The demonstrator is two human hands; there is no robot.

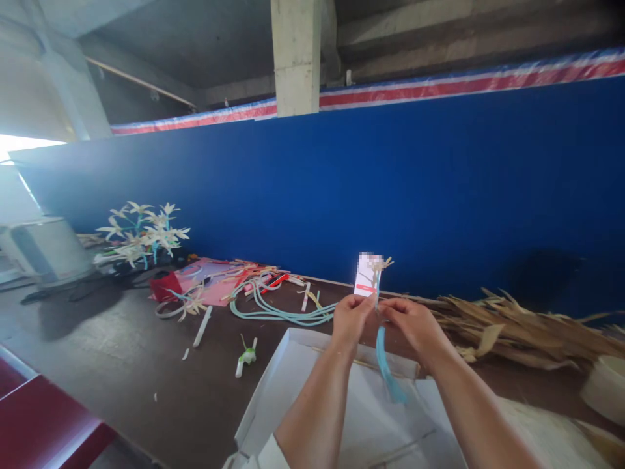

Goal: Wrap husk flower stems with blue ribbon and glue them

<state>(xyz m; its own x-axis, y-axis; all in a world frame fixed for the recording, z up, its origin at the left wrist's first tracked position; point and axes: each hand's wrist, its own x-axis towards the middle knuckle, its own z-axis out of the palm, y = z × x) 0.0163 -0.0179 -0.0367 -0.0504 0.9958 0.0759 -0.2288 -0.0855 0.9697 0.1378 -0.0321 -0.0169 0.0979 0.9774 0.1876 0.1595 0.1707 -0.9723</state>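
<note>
One shallow, thin-walled white tray (280, 391), probably card, lies along the near edge of the dark, smooth table (205, 397). Above it hangs a blue strip (383, 361), narrow at the top and fanned at its lower end; it appears soft, limp and very light, and should be taken near its upper end. Just above the strip, over the tray's far edge, the left hand (351, 319) pinches a slender flower stem (377, 286) between thumb and fingers; the right hand (407, 317) pinches it at the lower end. Whether strip and stem join is hidden by the fingertips. The stem probably flexes little and weighs almost nothing; grip it low, since the pale, papery flower head (381, 264) is likely fragile and easily creased. Left of the tray stands or lies a white piece with green wrapping (247, 357). Toward the far edge, smooth, pliable pale cords (273, 318) form long loops beside pink sheets (209, 273). Dry, brittle-looking husks (517, 332) are heaped along the far right edge. White star-shaped blossoms (146, 234) rise near the far left corner. Behind the table runs a flat, matt blue panel (219, 176).
</note>
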